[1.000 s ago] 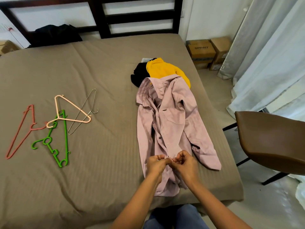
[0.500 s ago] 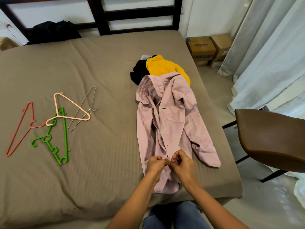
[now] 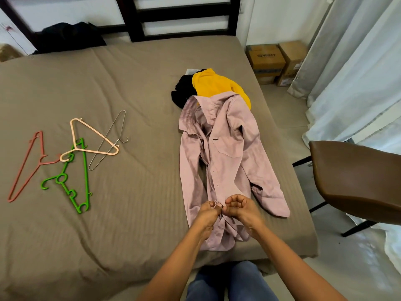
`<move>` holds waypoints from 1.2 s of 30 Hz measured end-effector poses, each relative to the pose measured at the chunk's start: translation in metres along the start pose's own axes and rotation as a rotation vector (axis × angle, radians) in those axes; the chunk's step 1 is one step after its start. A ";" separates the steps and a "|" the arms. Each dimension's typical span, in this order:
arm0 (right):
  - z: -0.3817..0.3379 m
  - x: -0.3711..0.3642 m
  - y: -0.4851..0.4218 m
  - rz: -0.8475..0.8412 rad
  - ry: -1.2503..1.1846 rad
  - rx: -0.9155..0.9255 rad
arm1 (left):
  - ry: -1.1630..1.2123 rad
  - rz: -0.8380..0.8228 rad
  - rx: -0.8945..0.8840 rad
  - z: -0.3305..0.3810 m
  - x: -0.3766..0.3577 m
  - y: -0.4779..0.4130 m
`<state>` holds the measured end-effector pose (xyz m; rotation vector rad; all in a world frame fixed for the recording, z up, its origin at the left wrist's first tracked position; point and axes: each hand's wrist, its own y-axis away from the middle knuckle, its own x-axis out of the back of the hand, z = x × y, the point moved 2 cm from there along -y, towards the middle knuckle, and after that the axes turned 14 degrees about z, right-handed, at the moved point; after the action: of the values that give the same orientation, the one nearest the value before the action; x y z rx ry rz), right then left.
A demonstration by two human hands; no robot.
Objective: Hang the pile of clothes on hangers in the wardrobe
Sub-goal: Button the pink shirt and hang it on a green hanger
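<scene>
The bed (image 3: 108,224), covered in a taupe ribbed quilt, carries all the work and extends ahead and to the left of both hands. The pink shirt (image 3: 230,153), a woven long-sleeved garment with collar, chest pocket and button placket, lies flat and lengthwise, its hem directly under the hands and its collar far ahead of them. Beyond the collar sits the remaining pile: a yellow garment (image 3: 217,85) of soft knit appearance touching a black garment (image 3: 181,93), both crumpled. Well to the left of the hands lie four hangers: a salmon plastic hanger (image 3: 27,170), a green notched hanger (image 3: 74,190), a cream plastic hanger (image 3: 91,146) overlapping the green one, and a thin wire hanger (image 3: 108,144). The left hand (image 3: 207,216) pinches a small fold of the lower placket; the right hand (image 3: 240,210), fingers curled, pinches the same edge from the other side, the fingertips nearly meeting. Assessment: a lower button is being worked; whether fastened or undone cannot be told. No garment is on a hanger yet. The next move likely calls for fine two-finger control at the small button, then a reach left for a hanger.
</scene>
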<state>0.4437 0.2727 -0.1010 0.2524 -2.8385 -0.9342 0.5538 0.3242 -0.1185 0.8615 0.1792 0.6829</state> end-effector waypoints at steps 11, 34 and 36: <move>-0.013 -0.010 -0.014 0.144 0.141 0.074 | -0.127 0.081 -0.492 -0.004 0.015 0.007; -0.009 -0.004 -0.009 0.082 0.015 0.150 | 0.002 0.033 -0.277 0.035 0.012 -0.011; -0.015 -0.004 -0.006 0.167 -0.047 0.154 | 0.043 0.051 -0.277 0.032 0.016 -0.012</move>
<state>0.4507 0.2597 -0.0931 0.0088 -2.9228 -0.6999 0.5846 0.3082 -0.1050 0.5881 0.0979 0.7542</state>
